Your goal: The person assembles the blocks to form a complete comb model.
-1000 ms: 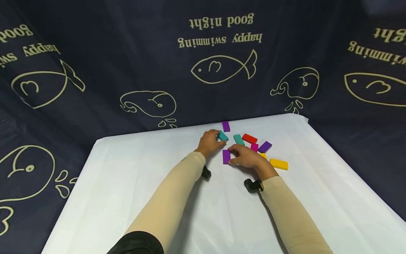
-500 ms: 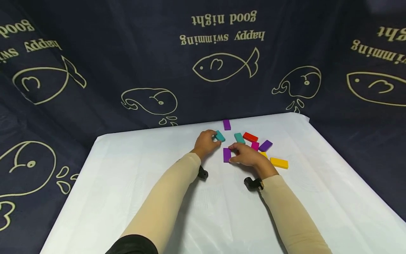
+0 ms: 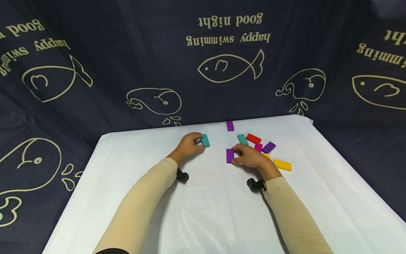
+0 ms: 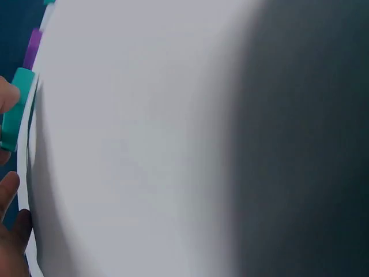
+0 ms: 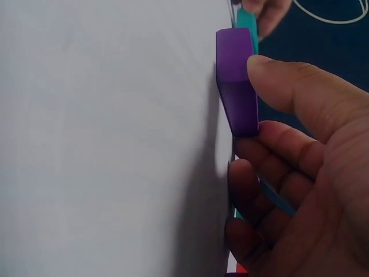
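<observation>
In the head view my left hand point(image 3: 187, 146) pinches a teal rectangular block point(image 3: 205, 140) between thumb and fingers, left of the other blocks. The left wrist view catches that teal block point(image 4: 23, 82) at its left edge, the thumb against its face. My right hand point(image 3: 251, 157) pinches a purple block point(image 3: 229, 156) by its ends, low over the white table. Close up in the right wrist view, the thumb presses one part of the purple block point(image 5: 235, 55) and a finger meets its lower end. The remaining fingers curl below it.
Right and behind the right hand lie loose blocks: teal point(image 3: 243, 139), red point(image 3: 253, 138), magenta point(image 3: 258, 147), dark purple point(image 3: 269, 147) and yellow point(image 3: 282, 165). Another purple block point(image 3: 230, 126) lies by the back edge of the white-covered table point(image 3: 203, 197). A dark printed cloth point(image 3: 158, 53) hangs behind.
My left hand has moved left with the teal block, away from the purple one, and the block has turned more upright in view. The right hand stays nearly in place with the purple block.
</observation>
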Demonstrator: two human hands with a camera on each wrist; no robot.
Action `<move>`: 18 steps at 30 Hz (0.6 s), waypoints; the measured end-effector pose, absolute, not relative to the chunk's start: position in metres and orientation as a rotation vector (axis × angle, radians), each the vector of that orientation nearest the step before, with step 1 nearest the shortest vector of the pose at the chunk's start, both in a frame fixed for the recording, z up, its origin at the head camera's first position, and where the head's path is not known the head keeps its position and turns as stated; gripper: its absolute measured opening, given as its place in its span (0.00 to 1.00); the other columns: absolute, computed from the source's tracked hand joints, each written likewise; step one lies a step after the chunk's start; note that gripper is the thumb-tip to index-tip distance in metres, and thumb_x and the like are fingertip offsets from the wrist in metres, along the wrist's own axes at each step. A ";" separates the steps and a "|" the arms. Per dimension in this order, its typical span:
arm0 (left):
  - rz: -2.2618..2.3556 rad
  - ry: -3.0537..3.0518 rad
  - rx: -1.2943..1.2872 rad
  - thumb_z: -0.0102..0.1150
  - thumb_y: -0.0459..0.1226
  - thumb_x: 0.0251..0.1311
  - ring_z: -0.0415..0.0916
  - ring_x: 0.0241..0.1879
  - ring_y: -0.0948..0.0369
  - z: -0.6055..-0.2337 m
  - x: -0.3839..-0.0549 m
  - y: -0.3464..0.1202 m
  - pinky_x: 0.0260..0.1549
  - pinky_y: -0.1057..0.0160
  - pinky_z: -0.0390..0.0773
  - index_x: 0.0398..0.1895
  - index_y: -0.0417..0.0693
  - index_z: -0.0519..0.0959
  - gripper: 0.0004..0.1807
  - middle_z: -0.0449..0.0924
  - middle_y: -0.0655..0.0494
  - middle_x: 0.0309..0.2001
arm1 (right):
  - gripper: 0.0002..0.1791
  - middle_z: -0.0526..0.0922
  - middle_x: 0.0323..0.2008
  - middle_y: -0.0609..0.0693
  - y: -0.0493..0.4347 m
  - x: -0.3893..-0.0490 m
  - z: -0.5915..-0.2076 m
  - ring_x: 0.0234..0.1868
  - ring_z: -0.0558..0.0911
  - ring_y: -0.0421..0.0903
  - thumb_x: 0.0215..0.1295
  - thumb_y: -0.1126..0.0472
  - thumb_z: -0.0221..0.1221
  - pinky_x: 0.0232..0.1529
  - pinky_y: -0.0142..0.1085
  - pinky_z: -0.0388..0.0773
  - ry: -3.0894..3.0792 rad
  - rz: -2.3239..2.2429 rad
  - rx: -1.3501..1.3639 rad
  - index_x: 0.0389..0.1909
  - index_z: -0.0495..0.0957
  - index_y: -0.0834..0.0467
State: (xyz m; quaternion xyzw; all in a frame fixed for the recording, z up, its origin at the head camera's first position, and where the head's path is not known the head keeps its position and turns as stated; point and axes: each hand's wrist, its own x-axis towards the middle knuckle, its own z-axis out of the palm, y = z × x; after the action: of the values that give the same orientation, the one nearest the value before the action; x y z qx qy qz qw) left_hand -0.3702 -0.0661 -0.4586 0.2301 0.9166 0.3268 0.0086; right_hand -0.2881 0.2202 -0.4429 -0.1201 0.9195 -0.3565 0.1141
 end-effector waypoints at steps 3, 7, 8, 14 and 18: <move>1.046 2.873 0.659 0.67 0.40 0.57 0.67 0.67 0.53 -0.457 -0.369 -0.080 0.68 0.58 0.63 0.61 0.43 0.78 0.27 0.74 0.51 0.65 | 0.28 0.77 0.46 0.56 0.221 -0.288 -0.444 0.48 0.73 0.53 0.61 0.60 0.68 0.54 0.46 0.76 2.689 -1.053 -0.332 0.61 0.73 0.61; 1.093 2.862 0.594 0.66 0.39 0.57 0.65 0.68 0.53 -0.458 -0.369 -0.095 0.68 0.57 0.62 0.62 0.43 0.78 0.27 0.72 0.51 0.66 | 0.28 0.77 0.48 0.56 0.220 -0.287 -0.444 0.49 0.73 0.53 0.61 0.60 0.68 0.55 0.47 0.76 2.678 -1.054 -0.306 0.62 0.73 0.61; 1.099 2.852 0.574 0.65 0.39 0.57 0.64 0.69 0.53 -0.460 -0.369 -0.098 0.69 0.57 0.61 0.62 0.44 0.77 0.27 0.72 0.51 0.67 | 0.28 0.77 0.48 0.56 0.220 -0.287 -0.444 0.49 0.73 0.53 0.61 0.60 0.68 0.55 0.47 0.76 2.678 -1.051 -0.304 0.62 0.72 0.61; 1.103 2.782 0.480 0.63 0.42 0.60 0.60 0.72 0.54 -0.468 -0.372 -0.109 0.70 0.56 0.58 0.66 0.49 0.75 0.29 0.69 0.54 0.69 | 0.29 0.77 0.52 0.56 0.220 -0.288 -0.446 0.52 0.73 0.54 0.61 0.59 0.68 0.60 0.50 0.73 2.672 -1.052 -0.286 0.62 0.72 0.60; 1.100 2.785 0.528 0.61 0.42 0.62 0.59 0.72 0.53 -0.471 -0.373 -0.111 0.71 0.55 0.56 0.67 0.48 0.73 0.29 0.68 0.52 0.70 | 0.29 0.76 0.53 0.57 0.219 -0.288 -0.447 0.53 0.73 0.54 0.62 0.59 0.68 0.61 0.50 0.73 2.677 -1.048 -0.300 0.62 0.72 0.60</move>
State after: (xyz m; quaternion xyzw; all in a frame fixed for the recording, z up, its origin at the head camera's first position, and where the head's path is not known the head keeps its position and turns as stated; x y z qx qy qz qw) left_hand -0.3728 -0.1107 -0.4707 0.1734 0.9147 0.3615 0.0506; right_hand -0.2882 0.2189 -0.4469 -0.1029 0.9189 -0.3596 0.1251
